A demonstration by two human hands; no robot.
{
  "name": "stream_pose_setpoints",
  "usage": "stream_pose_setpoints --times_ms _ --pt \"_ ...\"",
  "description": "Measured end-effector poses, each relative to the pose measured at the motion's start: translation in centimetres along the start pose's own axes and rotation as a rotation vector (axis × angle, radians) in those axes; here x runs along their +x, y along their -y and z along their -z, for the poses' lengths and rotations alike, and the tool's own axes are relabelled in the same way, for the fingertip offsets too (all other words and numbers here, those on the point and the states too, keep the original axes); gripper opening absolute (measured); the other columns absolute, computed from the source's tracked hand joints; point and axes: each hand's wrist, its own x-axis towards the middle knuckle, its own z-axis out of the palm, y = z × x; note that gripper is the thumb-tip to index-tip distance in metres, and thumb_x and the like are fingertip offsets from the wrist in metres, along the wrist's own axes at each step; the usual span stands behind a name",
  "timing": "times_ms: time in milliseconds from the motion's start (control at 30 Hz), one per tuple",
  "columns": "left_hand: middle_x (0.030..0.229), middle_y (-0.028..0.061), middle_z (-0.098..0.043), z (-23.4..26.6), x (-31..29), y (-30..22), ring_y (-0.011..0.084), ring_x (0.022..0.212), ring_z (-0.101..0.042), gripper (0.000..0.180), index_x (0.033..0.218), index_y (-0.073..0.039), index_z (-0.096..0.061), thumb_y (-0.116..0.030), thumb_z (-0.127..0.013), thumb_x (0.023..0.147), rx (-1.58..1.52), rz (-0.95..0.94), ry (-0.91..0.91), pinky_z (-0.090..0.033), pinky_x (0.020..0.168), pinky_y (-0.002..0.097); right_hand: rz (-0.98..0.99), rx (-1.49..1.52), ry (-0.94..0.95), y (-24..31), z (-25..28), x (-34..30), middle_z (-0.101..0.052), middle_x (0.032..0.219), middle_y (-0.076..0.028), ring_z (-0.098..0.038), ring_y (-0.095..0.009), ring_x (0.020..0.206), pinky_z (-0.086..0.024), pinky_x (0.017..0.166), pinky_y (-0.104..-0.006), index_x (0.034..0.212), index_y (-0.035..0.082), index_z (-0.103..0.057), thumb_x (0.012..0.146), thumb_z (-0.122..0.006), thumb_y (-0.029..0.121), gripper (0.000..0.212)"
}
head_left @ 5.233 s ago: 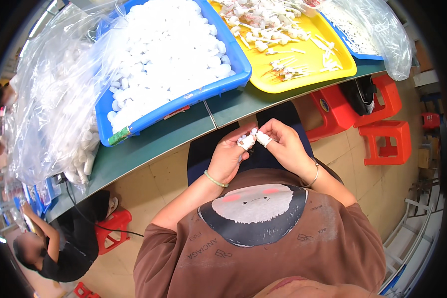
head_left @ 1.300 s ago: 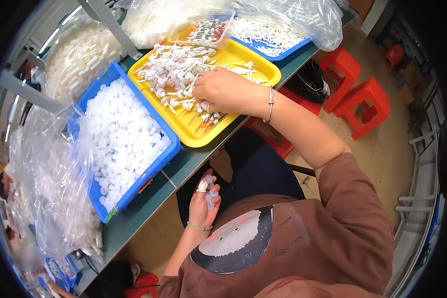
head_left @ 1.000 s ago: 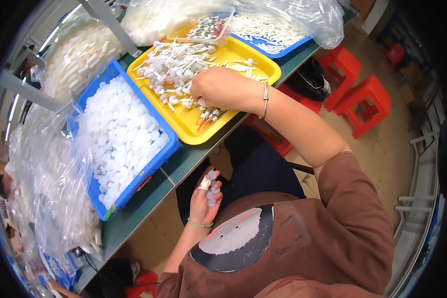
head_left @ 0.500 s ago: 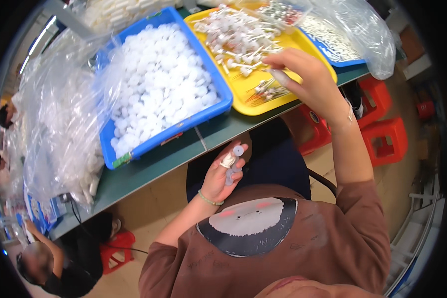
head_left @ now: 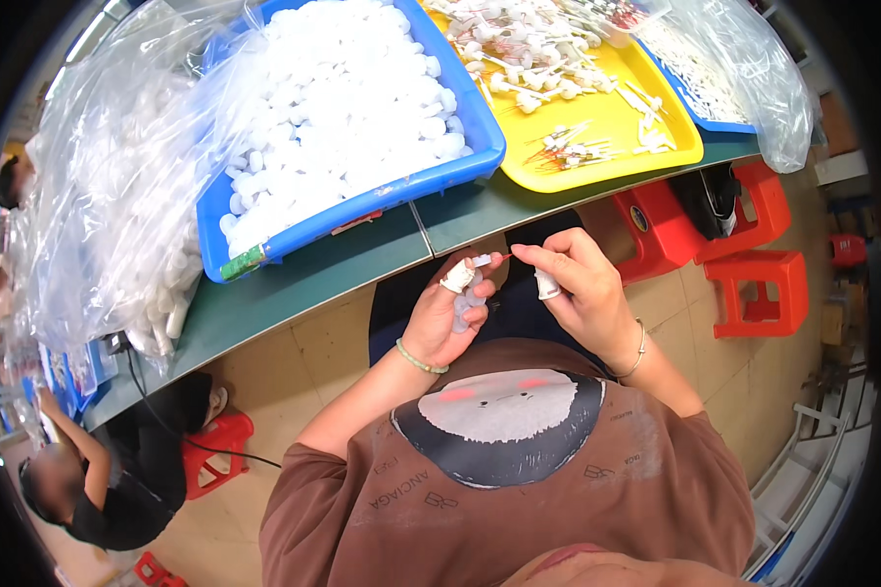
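My left hand [head_left: 435,321] is closed around several small translucent white plastic caps [head_left: 463,305]. One more cap [head_left: 482,260] sits at its fingertips, and a white wrap [head_left: 457,278] covers its thumb. Close by on the right, my right hand [head_left: 589,298] pinches a thin, wire-like piece [head_left: 508,256] against that cap; its exact kind is too small to make out. White wrapping [head_left: 546,285] also shows on a finger of the right hand. Both hands meet above my lap, just off the table's near edge.
A blue tray [head_left: 382,202] heaped with white caps stands on the green table [head_left: 264,318]. Beside it, a yellow tray [head_left: 558,178] holds white-headed pieces with thin wires. Clear plastic bags [head_left: 117,196] lie left. Red stools [head_left: 757,293] stand right; another person [head_left: 117,489] sits lower left.
My right hand has come down from over the yellow tray to my left hand's fingertips, where a thin piece now meets a cap. The view has shifted, so the trays appear higher.
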Motion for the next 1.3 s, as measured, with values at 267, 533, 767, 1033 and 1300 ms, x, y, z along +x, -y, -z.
stream_pose_setpoints --times_ms 267,533,767,1033,1300 --pt "0.123 0.0092 -0.057 -0.7 0.2 0.0 0.0071 0.080 -0.052 0.032 0.126 -0.005 -0.051 -0.019 -0.052 0.097 0.091 0.002 -0.082 -0.039 0.052 0.0160 -0.011 0.004 -0.088 -1.2 -2.1 -0.6 -0.052 0.094 -0.010 -0.058 -0.022 0.077 -0.050 0.064 -0.0331 0.109 0.009 -0.066 0.068 -0.064 -0.011 0.046" --pt "0.120 0.0061 -0.056 -0.5 0.3 -0.1 0.0060 0.078 -0.051 0.032 0.125 -0.008 -0.051 -0.020 -0.054 0.097 0.090 0.078 -0.161 -0.039 0.050 0.0139 0.045 -0.032 -0.120 -1.7 -2.9 -0.2 -0.054 0.091 -0.009 -0.059 -0.023 0.075 -0.050 0.062 -0.0327 0.101 0.009 -0.067 0.069 -0.070 -0.004 0.035" --pt "0.128 0.0091 -0.055 -0.1 0.4 0.1 0.0060 0.078 -0.052 0.030 0.127 -0.008 -0.050 -0.019 -0.048 0.099 -0.057 0.090 -0.150 -0.040 0.050 0.0145 0.122 -0.149 -0.106 -2.1 -3.1 -0.7 -0.057 0.089 -0.008 -0.060 -0.022 0.071 -0.050 0.060 -0.0322 0.097 0.008 -0.067 0.068 -0.073 -0.001 0.031" --pt "0.131 0.0081 -0.054 -0.3 0.3 0.1 0.0067 0.078 -0.052 0.031 0.128 -0.008 -0.049 -0.019 -0.047 0.100 -0.028 0.081 -0.162 -0.040 0.051 0.0145 0.159 -0.101 -0.129 -2.2 -3.4 -0.8 -0.056 0.089 -0.009 -0.061 -0.023 0.072 -0.051 0.061 -0.0321 0.098 0.007 -0.067 0.068 -0.074 -0.001 0.032" --pt "0.126 0.0046 -0.054 -0.1 0.3 0.2 0.0057 0.079 -0.051 0.034 0.131 -0.008 -0.049 -0.018 -0.051 0.098 0.014 0.065 -0.164 -0.039 0.052 0.0146 0.051 -0.118 -0.135 -2.2 -3.5 -0.9 -0.056 0.088 -0.009 -0.061 -0.024 0.071 -0.051 0.061 -0.0325 0.100 0.007 -0.067 0.069 -0.071 -0.003 0.032"
